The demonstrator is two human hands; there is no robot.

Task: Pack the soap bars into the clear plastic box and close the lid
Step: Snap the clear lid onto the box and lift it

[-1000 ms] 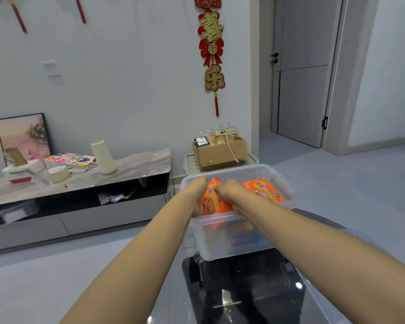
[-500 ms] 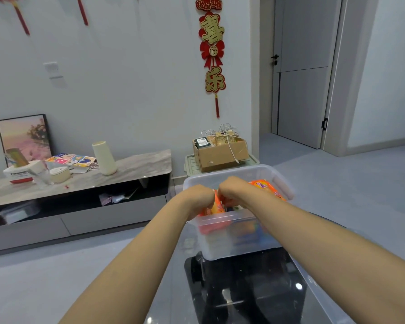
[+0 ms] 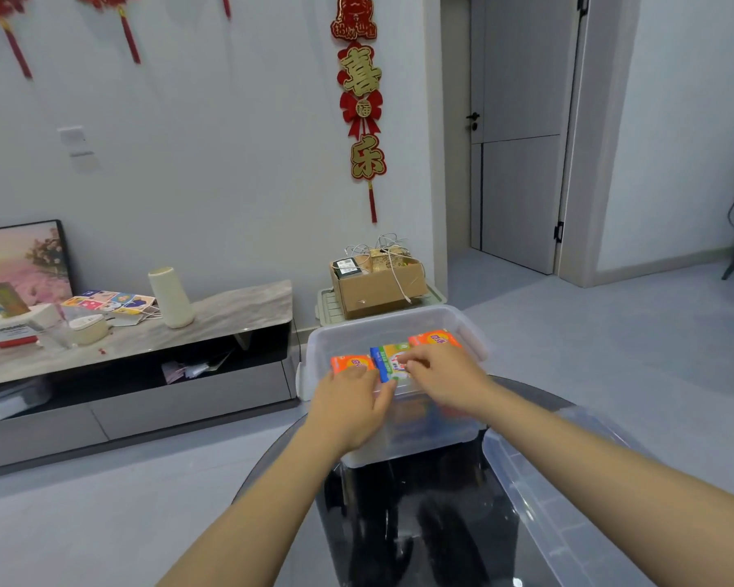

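Left hand (image 3: pixel 350 406): fingers flat and loosely spread, pressing the near orange soap bar (image 3: pixel 351 363). Right hand (image 3: pixel 443 381): fingers partly curled over the blue-green soap bar (image 3: pixel 388 361); whether it grips or only steadies cannot be determined. A second orange soap bar (image 3: pixel 435 337) lies just beside it. All three lie inside the clear plastic box (image 3: pixel 399 322), which stands on the dark glass table (image 3: pixel 424 527). The lid (image 3: pixel 560 493) lies apart, at the right.

Risk: a bar left tilted or stacked proud of the rim would probably block lid seating. Uneven pressing may slide the box on the glass.
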